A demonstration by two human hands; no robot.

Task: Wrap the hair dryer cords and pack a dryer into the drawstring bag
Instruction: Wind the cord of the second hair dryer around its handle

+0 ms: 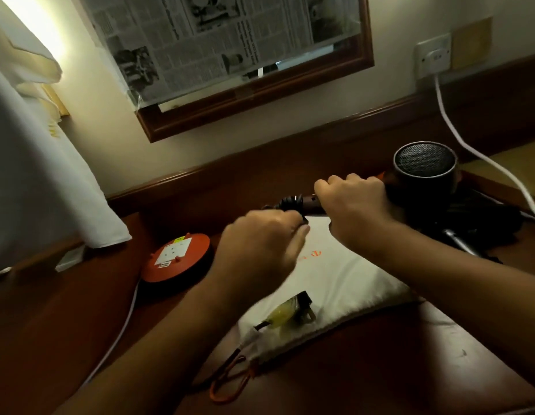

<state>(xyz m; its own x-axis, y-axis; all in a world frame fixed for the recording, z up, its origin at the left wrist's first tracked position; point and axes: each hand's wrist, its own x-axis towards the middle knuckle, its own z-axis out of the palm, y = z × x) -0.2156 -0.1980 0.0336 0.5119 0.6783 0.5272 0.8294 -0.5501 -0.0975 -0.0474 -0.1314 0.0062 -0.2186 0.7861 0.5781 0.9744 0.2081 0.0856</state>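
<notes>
The hair dryer (425, 181) is being held by its handle in the curled right hand (356, 202), with its body just beyond that hand. The cord (290, 202), showing a few coils at the handle end, is being gripped by the curled left hand (260, 244). The plug (293, 313) is lying loose below the left hand on the flat drawstring bag (344, 277). Wrapping is being judged as partly done, and bagging as not yet begun. The dark heap (482, 223) right of the right hand cannot be identified.
</notes>
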